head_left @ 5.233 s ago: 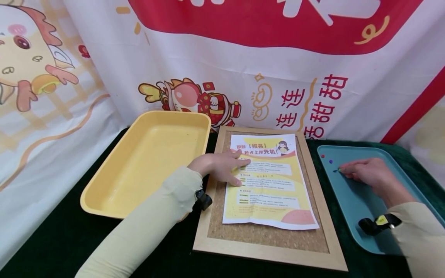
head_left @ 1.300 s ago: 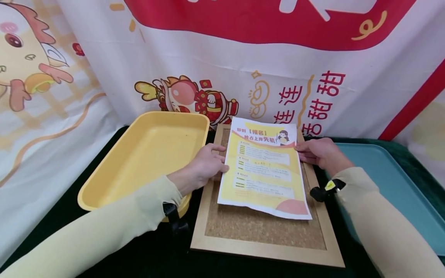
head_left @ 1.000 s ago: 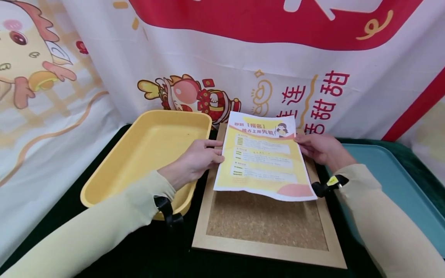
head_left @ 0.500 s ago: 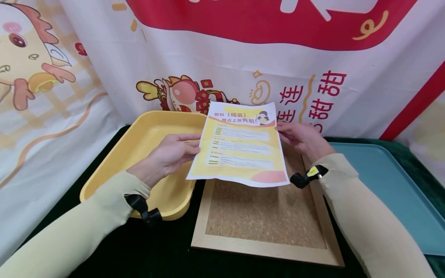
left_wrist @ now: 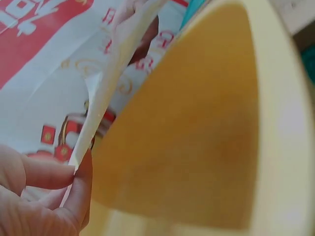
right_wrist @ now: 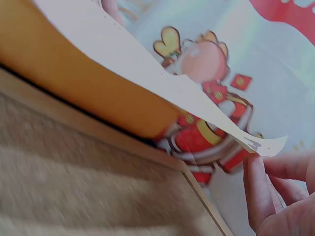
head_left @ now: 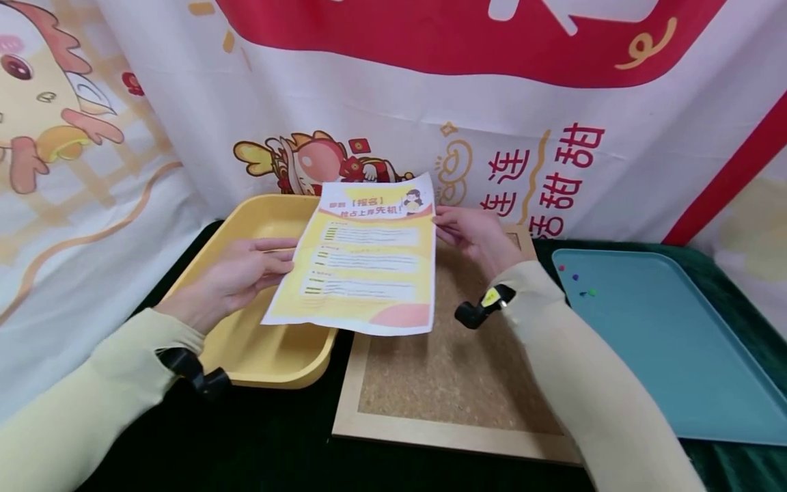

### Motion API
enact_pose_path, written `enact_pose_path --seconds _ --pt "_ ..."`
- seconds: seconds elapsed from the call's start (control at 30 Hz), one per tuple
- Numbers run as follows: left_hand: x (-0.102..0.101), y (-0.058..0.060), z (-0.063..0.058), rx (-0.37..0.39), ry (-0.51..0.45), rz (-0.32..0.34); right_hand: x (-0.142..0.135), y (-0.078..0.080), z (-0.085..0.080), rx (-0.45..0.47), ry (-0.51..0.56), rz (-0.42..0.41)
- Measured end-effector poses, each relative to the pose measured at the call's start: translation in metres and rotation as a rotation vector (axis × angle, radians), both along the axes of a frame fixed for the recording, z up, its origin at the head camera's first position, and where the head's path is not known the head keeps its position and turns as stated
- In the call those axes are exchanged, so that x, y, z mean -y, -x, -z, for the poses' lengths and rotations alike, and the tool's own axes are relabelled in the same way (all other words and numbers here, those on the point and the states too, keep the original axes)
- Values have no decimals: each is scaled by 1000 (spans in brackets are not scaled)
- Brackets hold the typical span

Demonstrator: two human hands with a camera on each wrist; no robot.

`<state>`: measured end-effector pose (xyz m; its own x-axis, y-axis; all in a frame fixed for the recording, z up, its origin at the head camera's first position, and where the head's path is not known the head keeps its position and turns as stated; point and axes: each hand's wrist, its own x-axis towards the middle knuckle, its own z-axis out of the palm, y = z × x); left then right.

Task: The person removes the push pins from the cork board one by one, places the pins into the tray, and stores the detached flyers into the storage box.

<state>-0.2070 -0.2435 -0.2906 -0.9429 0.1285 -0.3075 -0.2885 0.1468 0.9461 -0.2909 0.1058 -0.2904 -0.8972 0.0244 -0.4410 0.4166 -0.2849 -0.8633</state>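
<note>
A printed yellow and white flyer [head_left: 369, 260] is held in the air, partly over the yellow tray [head_left: 270, 365] and partly over the framed cork board [head_left: 455, 383]. My left hand [head_left: 236, 277] pinches its left edge between thumb and fingers. On the opposite edge, near the upper right corner, my right hand [head_left: 476, 236] pinches the paper. Seen from the left wrist, the flyer [left_wrist: 106, 88] is nearly edge-on, with the left hand [left_wrist: 44, 196] at its near edge. The right wrist view shows the right hand [right_wrist: 280, 191] gripping a slightly curled corner.
A blue tray [head_left: 664, 355] lies to the right, with several small coloured pins [head_left: 576, 277] near its upper left corner. Dark green cloth [head_left: 258, 437] covers the table. A printed white and red banner [head_left: 369, 89] hangs close behind the trays and board.
Earlier the flyer lay on the cork board under the left hand, while the right hand was at the pins. Both hands then lifted it and moved it left, baring the cork.
</note>
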Motion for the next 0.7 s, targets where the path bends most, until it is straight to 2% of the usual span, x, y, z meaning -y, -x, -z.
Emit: enact_pose_path --seconds 0.17,0.4,0.57,0.7 --pt "38 -3 -4 -1 44 17 34 -3 -1 -11 -2 -17" --pt "80 -10 -4 35 34 -11 73 -12 5 -50 15 -24" --pt "101 -14 -2 43 -1 -18 94 -21 12 -94 -52 -19" --pt "110 -16 -3 46 -14 -25 110 -26 15 -135 -151 16"
